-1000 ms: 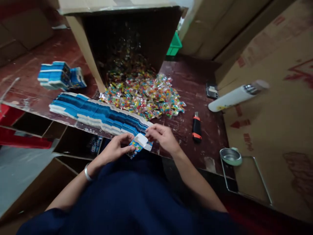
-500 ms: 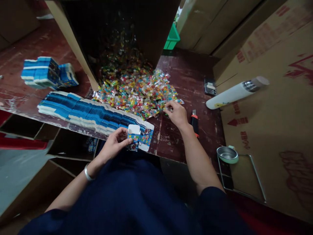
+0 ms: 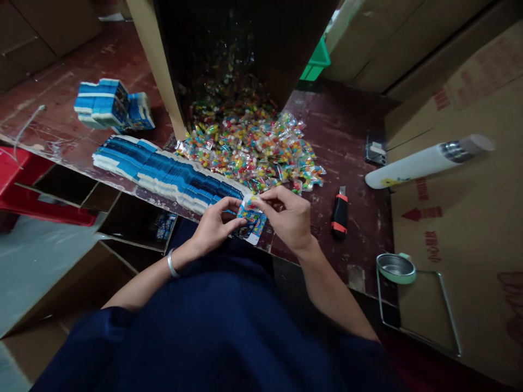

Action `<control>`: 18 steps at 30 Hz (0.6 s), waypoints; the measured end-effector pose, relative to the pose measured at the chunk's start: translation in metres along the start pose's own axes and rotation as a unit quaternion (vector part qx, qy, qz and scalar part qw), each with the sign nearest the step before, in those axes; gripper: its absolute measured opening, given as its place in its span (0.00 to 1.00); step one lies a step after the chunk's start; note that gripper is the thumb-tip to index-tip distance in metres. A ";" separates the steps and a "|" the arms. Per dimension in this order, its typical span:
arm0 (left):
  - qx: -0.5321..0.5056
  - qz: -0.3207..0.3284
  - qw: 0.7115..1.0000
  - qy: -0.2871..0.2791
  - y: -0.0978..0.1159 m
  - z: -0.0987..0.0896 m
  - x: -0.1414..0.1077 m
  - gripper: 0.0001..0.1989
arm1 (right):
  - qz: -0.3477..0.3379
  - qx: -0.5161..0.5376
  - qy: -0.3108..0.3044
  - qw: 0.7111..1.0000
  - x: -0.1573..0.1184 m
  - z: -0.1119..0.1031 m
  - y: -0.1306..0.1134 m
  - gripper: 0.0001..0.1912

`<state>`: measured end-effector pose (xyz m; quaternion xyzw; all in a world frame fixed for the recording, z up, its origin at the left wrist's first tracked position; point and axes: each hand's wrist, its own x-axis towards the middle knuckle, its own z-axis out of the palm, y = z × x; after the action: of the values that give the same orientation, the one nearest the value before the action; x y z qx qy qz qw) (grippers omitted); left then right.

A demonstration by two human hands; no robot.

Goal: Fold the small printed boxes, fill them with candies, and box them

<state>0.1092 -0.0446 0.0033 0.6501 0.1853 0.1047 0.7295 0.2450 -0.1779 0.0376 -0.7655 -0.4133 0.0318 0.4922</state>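
Observation:
My left hand (image 3: 213, 227) is closed on a small blue printed carton (image 3: 252, 224), thumb in front, at the table's front edge. The fingers of my right hand (image 3: 291, 219) pinch a small clear packet of candy (image 3: 254, 202) at the carton's top; how far it is inside I cannot tell. Just beyond both hands spreads a heap of clear packets of colourful candy (image 3: 249, 149), spilling out of a tipped cardboard box (image 3: 161, 65). A long row of flattened blue cartons (image 3: 163, 173) lies to the left of the carton, along the table edge.
Banded carton stacks (image 3: 104, 103) sit at the back left. To the right lie a box cutter (image 3: 340, 212) and a white bottle (image 3: 412, 165), near a metal bowl (image 3: 395, 267). Below the edge at left stands an open cardboard box (image 3: 131, 218) with filled cartons inside.
My right hand has moved from the candy heap left and towards me, bringing a packet to the carton in my left hand. The whole view has shifted somewhat.

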 end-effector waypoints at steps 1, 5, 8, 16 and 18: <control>0.000 0.004 1.000 0.010 0.000 0.000 -0.002 0.17 | -0.029 -0.028 -0.012 0.999 0.000 0.002 -0.001 0.10; -0.007 0.030 0.998 0.048 0.001 -0.004 -0.008 0.25 | -0.091 -0.033 -0.068 0.993 0.001 0.002 0.000 0.13; -0.022 0.050 0.997 0.054 0.001 -0.007 -0.008 0.26 | -0.014 0.078 -0.083 0.993 -0.003 0.004 0.001 0.15; -0.063 0.018 0.997 -0.028 -0.011 -0.007 -0.010 0.13 | 0.082 0.133 0.006 0.988 -0.039 0.038 0.019 0.10; -0.052 0.021 0.998 -0.030 -0.015 -0.009 -0.010 0.11 | 0.061 0.123 0.041 0.990 -0.042 0.045 0.020 0.10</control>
<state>0.0954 -0.0424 -0.0105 0.6182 0.1437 0.1098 0.7649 0.2092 -0.1761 -0.0164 -0.7235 -0.3381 0.0815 0.5963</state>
